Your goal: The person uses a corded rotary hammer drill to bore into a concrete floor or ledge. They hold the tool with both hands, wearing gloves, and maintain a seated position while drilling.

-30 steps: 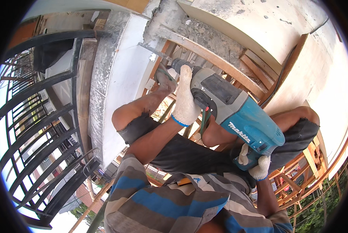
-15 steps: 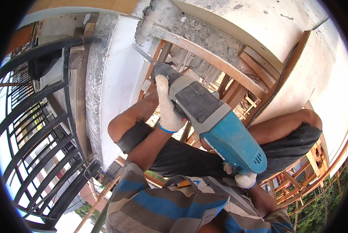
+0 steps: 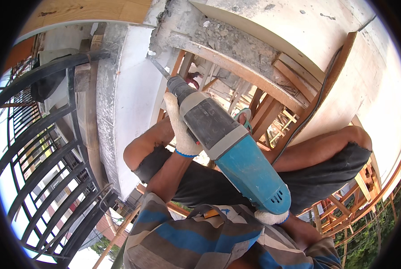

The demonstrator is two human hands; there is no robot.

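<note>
A teal and grey demolition hammer (image 3: pixel 245 163) lies slantwise across my lap, its nose pointing up and to the left. My left hand (image 3: pixel 181 127), in a white knitted glove, is closed on the grip beside the front housing. At the rear end my gloved right hand (image 3: pixel 272 218) is wrapped round the handle, mostly hidden beneath the body. The thin steel chisel bit (image 3: pixel 158 66) reaches to the broken edge of the white-faced concrete beam (image 3: pixel 135 76); whether its tip touches is hard to tell.
Concrete rubble (image 3: pixel 227 38) fills a trough behind a timber board (image 3: pixel 240 69). Below it is an opening with wooden props, where my sandalled foot (image 3: pixel 244 117) shows. A black cable (image 3: pixel 319 101) runs along the right-hand plank. Black metal railing (image 3: pixel 34 152) stands at left.
The demolition hammer has shifted left, its rear end also moving down towards my body, and both hands have gone with it. My sandalled foot shows more beside the housing.
</note>
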